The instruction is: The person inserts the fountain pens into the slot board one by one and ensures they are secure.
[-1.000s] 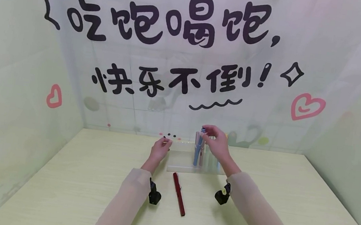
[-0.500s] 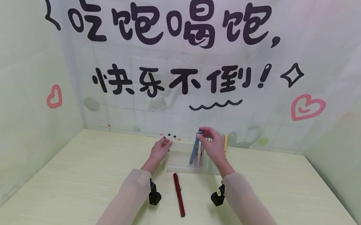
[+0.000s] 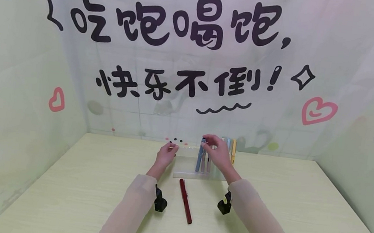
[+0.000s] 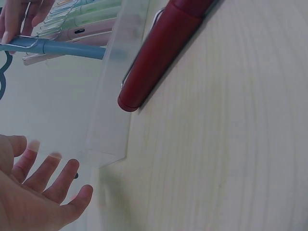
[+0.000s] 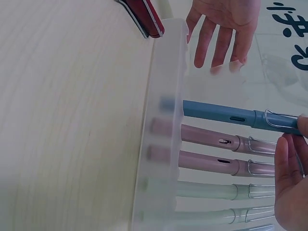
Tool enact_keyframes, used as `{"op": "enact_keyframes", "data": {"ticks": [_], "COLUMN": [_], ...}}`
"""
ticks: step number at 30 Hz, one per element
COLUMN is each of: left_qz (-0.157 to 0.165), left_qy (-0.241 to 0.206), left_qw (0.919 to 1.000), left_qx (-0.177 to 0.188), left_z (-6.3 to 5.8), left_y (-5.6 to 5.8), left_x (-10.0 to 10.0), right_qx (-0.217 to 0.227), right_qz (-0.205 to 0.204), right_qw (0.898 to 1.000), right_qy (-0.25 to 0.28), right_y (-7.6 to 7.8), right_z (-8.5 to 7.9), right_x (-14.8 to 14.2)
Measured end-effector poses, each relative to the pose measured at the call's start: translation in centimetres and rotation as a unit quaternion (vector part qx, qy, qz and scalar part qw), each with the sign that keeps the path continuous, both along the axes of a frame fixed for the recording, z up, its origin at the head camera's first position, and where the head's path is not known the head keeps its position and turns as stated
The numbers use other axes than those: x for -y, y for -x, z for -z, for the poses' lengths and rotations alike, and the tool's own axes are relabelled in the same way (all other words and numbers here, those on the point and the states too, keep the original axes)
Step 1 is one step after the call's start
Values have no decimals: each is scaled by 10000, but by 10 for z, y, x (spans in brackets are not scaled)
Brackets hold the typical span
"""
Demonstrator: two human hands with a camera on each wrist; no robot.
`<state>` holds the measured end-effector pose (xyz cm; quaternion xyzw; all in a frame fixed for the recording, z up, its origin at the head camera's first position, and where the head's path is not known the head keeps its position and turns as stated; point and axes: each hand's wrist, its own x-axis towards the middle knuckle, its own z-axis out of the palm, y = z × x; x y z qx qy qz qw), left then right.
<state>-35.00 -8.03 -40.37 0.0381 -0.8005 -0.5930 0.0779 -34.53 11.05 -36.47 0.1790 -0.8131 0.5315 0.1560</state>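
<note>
A translucent pen rack stands at the back of the table. My left hand is at its left edge; in the left wrist view thumb and fingertips meet the clear panel there, other fingers spread. My right hand pinches a blue fountain pen near its clip end. The pen stands nearly upright, its lower end behind the rack's frosted front lip. Beside it are two pinkish-mauve pens, then pale green pens. A dark red pen lies on the table before the rack.
Light blue and yellow pens stand at the rack's right end, partly behind my right hand. A printed cloth wall rises close behind the rack. Wrist cameras hang under both sleeves.
My right hand has moved left and slightly down with the blue pen, from in front of the mauve pens to their left. The pen tilted and is now almost upright. My left hand stays still.
</note>
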Motion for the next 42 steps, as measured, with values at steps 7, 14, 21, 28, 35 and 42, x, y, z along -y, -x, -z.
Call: {"op": "enact_keyframes", "data": {"ticks": [7, 14, 21, 28, 35, 42], "left_qz": [76, 9, -6, -45, -54, -38], "left_qy": [-70, 54, 154, 193, 205, 144], "left_qw": [9997, 10000, 9999, 9998, 9997, 9999], "left_qx": [-214, -78, 31, 0, 71, 77], "left_z": [17, 0, -1, -2, -4, -4], "left_y": [17, 0, -2, -3, -4, -5], "left_x": [5, 1, 1, 1, 1, 0], "right_qx": [100, 334, 354, 354, 437, 295], "right_qz": [-182, -209, 93, 273, 339, 341], "right_qw": [9997, 9986, 9978, 9966, 9949, 9926], "right_qy": [-135, -355, -546, -691, -845, -1129], "right_y": [0, 0, 2, 5, 9, 11], "right_z": [-2, -7, -6, -6, -4, -3], "right_x": [1, 4, 6, 8, 8, 7]}}
